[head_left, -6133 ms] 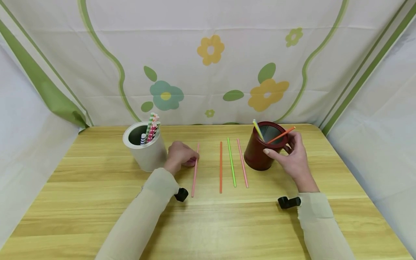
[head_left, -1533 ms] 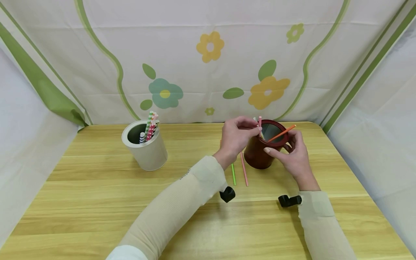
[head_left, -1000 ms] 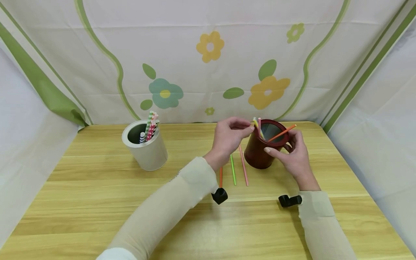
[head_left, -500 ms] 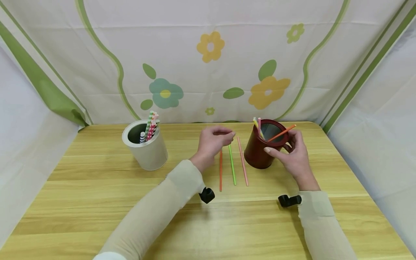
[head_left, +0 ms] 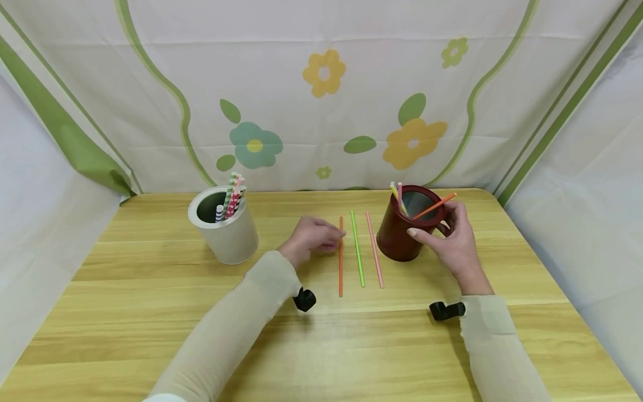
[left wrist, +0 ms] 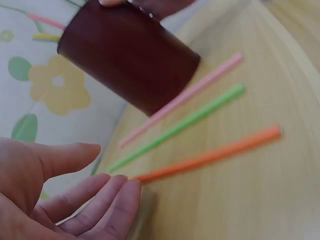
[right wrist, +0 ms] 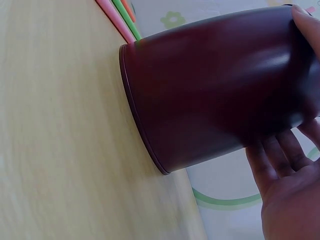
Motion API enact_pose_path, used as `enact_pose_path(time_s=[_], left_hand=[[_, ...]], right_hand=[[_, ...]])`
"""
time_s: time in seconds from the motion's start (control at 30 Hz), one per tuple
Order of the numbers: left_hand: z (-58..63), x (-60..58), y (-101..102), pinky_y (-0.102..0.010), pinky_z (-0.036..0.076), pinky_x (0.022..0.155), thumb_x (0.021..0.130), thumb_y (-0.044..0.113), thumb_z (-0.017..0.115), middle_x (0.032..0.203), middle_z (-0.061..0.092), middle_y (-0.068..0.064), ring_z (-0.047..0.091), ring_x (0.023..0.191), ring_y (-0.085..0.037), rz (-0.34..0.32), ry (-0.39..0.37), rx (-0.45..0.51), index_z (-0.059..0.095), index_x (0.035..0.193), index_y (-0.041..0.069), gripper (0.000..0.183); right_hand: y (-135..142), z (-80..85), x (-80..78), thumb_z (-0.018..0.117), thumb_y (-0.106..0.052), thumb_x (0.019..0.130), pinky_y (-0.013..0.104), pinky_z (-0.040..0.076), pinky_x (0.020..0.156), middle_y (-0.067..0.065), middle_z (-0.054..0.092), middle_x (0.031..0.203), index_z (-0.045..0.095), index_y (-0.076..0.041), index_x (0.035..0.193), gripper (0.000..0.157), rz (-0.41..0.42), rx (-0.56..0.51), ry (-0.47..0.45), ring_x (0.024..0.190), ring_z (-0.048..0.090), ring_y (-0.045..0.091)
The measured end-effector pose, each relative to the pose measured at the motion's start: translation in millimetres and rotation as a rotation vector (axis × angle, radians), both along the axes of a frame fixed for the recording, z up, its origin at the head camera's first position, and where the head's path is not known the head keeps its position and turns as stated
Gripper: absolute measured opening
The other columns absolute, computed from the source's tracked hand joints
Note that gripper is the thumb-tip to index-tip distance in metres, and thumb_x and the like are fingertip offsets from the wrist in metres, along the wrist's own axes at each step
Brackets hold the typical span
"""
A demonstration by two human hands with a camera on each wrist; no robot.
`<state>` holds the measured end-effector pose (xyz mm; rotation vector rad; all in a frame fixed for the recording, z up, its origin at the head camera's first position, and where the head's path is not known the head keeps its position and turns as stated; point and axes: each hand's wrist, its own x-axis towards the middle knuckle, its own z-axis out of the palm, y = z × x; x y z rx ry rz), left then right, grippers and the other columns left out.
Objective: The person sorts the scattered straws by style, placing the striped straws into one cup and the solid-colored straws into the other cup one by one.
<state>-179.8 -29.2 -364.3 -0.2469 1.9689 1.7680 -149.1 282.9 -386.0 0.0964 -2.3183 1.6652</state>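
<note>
In the head view my left hand (head_left: 311,239) is at the upper part of an orange straw (head_left: 341,271) lying on the table. The left wrist view has its thumb and fingers (left wrist: 125,205) apart, fingertips beside the orange straw's far end; contact is hard to tell. Just right lie a green straw (head_left: 358,248) and a pink straw (head_left: 375,251), roughly parallel. My right hand (head_left: 456,245) holds a dark red canister (head_left: 397,237) near its rim, thumb in front and fingers around the right side. Yellow, pink and orange straws (head_left: 436,205) stick out of it.
A white canister (head_left: 231,241) stands at the left, with several patterned paper straws (head_left: 234,198) leaning inside. Behind the wooden table (head_left: 351,352) hangs a flowered curtain (head_left: 321,117). Pale cloth (head_left: 577,184) also closes off both sides.
My left hand has carried a pink straw from the left into the dark red canister and let go. It has then moved back left and down to the orange straw. The right hand stays put.
</note>
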Motion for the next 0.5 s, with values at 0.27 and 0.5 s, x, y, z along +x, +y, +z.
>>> enact_pose_path(time_s=[0.27, 0.5], left_hand=[[-18.1, -2.0, -2, -0.032, 0.069, 0.086, 0.095, 0.01, 0.082, 0.102, 0.08, -0.014, 0.075, 0.087, -0.019, -0.004, 0.072, -0.115, 0.078, 0.11, -0.002, 0.019], [-18.7, -5.0, -1, -0.03, 0.069, 0.08, 0.093, 0.01, 0.085, 0.099, 0.082, -0.013, 0.078, 0.083, -0.019, -0.08, 0.113, -0.206, 0.08, 0.101, -0.002, 0.015]], right_hand=[[0, -0.2, -0.1, 0.089, -0.007, 0.087, 0.008, 0.049, 0.101, -0.009, 0.059, 0.131, 0.049, -0.017, 0.136, 0.064, 0.004, -0.001, 0.006, 0.123, 0.057, 0.008], [-1, -0.8, 0.1, 0.089, -0.007, 0.087, 0.007, 0.049, 0.101, -0.009, 0.058, 0.13, 0.048, -0.015, 0.137, 0.065, -0.004, 0.004, 0.0, 0.123, 0.056, 0.008]])
